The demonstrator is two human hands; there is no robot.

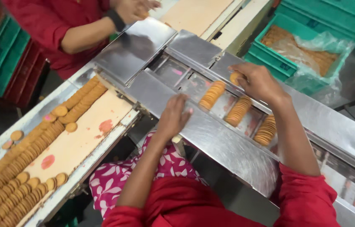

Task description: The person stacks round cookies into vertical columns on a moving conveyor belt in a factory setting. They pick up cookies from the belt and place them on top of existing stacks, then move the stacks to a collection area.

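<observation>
My right hand point(258, 82) hovers over the steel conveyor channel point(211, 138) with a round biscuit point(235, 77) pinched in its fingers. My left hand point(174, 115) rests on the channel's near steel edge, fingers bent, nothing visibly in it. Three short stacks of biscuits lie on edge in the channel's pockets: one point(212, 95) between my hands, one point(238, 111) below my right hand, one point(266, 130) beside my right forearm.
Long rows of biscuits point(39, 141) lie on a wooden tray point(81, 145) at left. A co-worker's hand point(133, 9) in a red sleeve works at the top. A green crate point(269, 59) holds bagged biscuits point(311, 50) at upper right.
</observation>
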